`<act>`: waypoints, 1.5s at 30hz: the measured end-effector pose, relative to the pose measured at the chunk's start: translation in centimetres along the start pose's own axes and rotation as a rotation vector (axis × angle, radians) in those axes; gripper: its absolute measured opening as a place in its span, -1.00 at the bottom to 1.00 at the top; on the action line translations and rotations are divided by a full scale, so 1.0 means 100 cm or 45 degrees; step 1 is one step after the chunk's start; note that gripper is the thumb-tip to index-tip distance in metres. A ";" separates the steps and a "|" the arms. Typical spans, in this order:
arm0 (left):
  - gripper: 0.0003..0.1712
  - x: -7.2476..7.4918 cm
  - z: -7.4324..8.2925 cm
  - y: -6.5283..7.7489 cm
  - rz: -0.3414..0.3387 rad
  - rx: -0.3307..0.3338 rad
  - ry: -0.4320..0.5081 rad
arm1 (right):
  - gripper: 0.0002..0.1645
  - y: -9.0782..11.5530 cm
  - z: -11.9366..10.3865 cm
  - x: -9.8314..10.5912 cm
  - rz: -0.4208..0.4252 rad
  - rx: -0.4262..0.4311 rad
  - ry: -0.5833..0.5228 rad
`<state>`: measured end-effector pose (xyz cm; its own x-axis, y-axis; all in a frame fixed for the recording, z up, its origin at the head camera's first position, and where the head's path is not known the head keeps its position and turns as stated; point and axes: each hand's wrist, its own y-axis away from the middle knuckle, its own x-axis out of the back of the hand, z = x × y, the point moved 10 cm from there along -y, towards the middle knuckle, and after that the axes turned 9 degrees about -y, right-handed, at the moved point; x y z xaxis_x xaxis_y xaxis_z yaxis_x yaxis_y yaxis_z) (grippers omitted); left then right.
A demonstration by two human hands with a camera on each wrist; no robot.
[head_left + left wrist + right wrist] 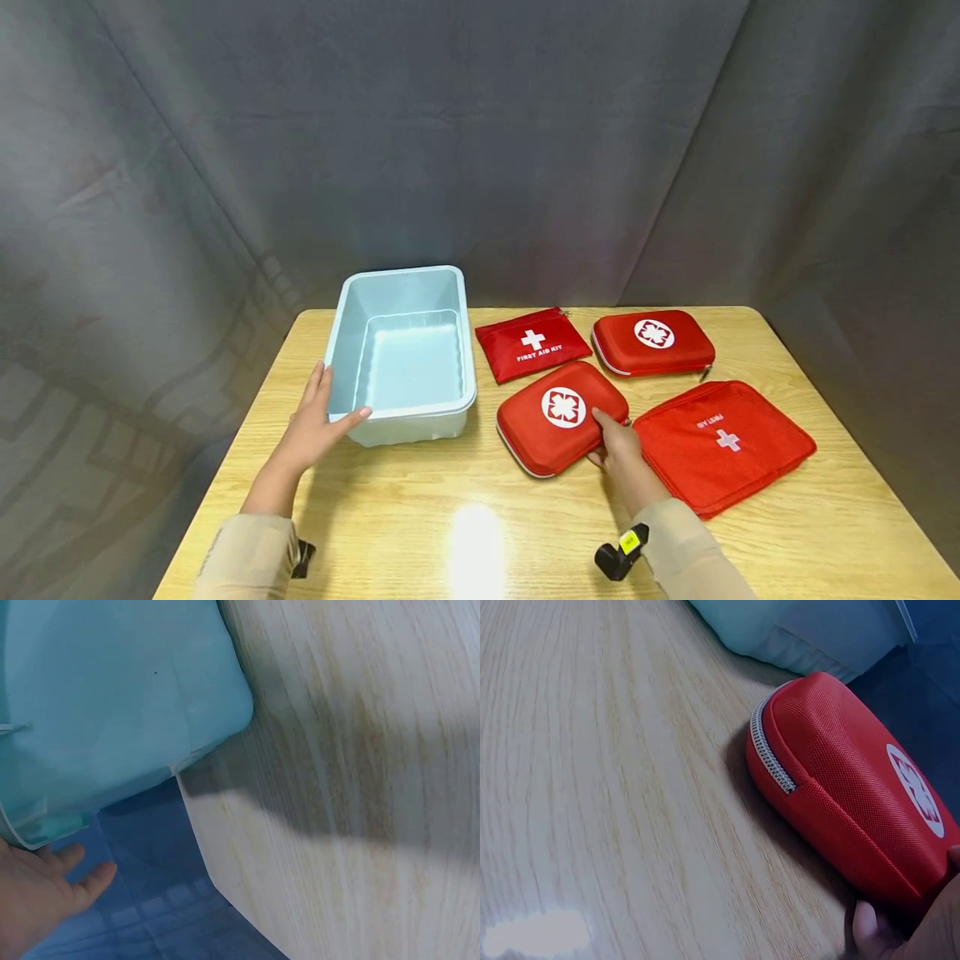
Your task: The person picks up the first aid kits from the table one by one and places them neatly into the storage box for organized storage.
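Observation:
In the head view my right hand (618,442) grips the near right corner of a red hard-shell first aid case (536,417), fingers on its top and thumb at its lower edge. The right wrist view shows that case (840,772) from the side, its silver zipper closed and its body low over the wood. At the near left corner of a pale blue plastic tub (416,411), my left hand (311,429) rests with thumb and fingers spread along the rim. Seen from the left wrist, these fingers (94,883) are extended outside the tub wall (142,690).
Behind the held case lies a flat red pouch (517,350) marked FIRST AID KIT. A second hard red case (686,350) sits at the back right. Nearer, a larger soft red bag (757,450) lies on the wooden table (397,517). Grey curtains (480,150) surround the table.

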<state>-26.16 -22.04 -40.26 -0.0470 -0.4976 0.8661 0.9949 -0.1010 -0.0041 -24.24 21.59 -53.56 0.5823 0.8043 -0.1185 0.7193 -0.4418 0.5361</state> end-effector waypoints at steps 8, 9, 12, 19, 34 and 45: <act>0.10 0.000 -0.002 0.000 0.017 -0.007 0.033 | -0.38 -0.003 -0.003 0.002 0.086 0.022 -0.028; 0.09 0.000 -0.002 0.000 0.018 -0.009 0.029 | -0.42 -0.004 -0.004 0.002 0.090 0.031 -0.041; 0.09 0.000 -0.003 0.000 0.023 -0.013 0.021 | -0.55 -0.002 -0.008 0.001 0.093 0.055 -0.072; 0.09 0.001 -0.003 -0.002 0.030 -0.021 0.040 | -0.58 -0.005 -0.008 0.004 0.141 0.049 -0.112; 0.09 -0.002 -0.003 -0.002 0.040 -0.018 -0.009 | -0.43 -0.003 -0.003 0.011 0.229 0.028 -0.157; 0.08 -0.001 -0.002 0.001 0.046 -0.018 -0.035 | -0.56 0.000 -0.005 0.005 0.154 0.044 -0.168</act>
<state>-26.09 -22.17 -40.47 -0.0082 -0.4772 0.8788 0.9945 -0.0957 -0.0426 -24.15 22.24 -53.23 0.7085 0.6862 -0.1649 0.6522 -0.5473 0.5244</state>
